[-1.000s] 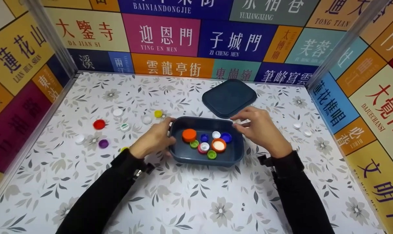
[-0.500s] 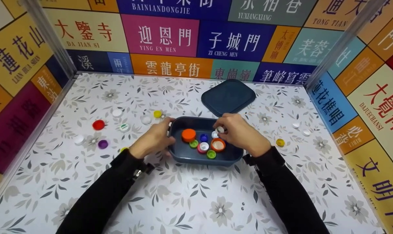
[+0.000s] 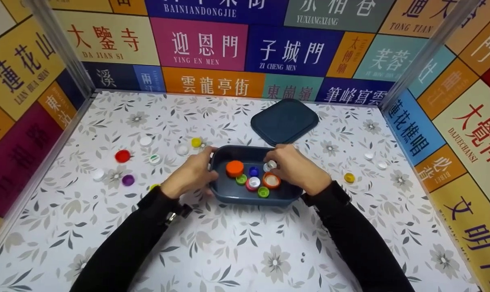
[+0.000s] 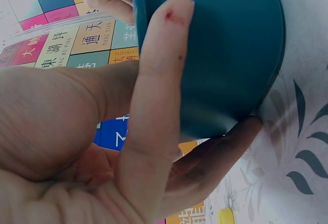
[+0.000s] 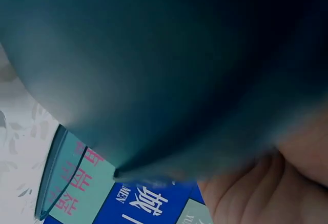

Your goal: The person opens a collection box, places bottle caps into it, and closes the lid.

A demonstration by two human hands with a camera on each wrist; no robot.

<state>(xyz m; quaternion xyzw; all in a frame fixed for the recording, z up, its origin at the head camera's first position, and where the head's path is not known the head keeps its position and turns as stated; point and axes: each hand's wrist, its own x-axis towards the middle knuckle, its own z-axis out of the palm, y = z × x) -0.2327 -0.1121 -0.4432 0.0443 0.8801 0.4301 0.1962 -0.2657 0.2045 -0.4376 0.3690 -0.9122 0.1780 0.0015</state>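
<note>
A dark blue plastic container (image 3: 255, 199) stands on the table. Several bottle caps lie in it, among them an orange cap (image 3: 235, 168), a small blue cap (image 3: 254, 172) and a green cap (image 3: 263, 192). My left hand (image 3: 193, 172) grips the container's left end; the left wrist view shows the thumb along its outer wall. My right hand (image 3: 295, 166) reaches over the right part of the container and pinches a pale, translucent cap (image 3: 271, 164) just above the caps there. In the right wrist view the container wall hides the fingertips; only part of the hand (image 5: 256, 190) shows.
A dark blue lid (image 3: 285, 121) lies behind the container. To the left are scattered a red cap (image 3: 122, 155), a purple cap (image 3: 128, 180) and several white caps. A yellow cap (image 3: 349, 177) and two white caps lie on the right. Printed panels (image 3: 204, 44) enclose the table.
My right hand has moved left from the container's right rim to over its inside, then slightly lower, with the pale cap in its fingers. My left hand has kept its hold.
</note>
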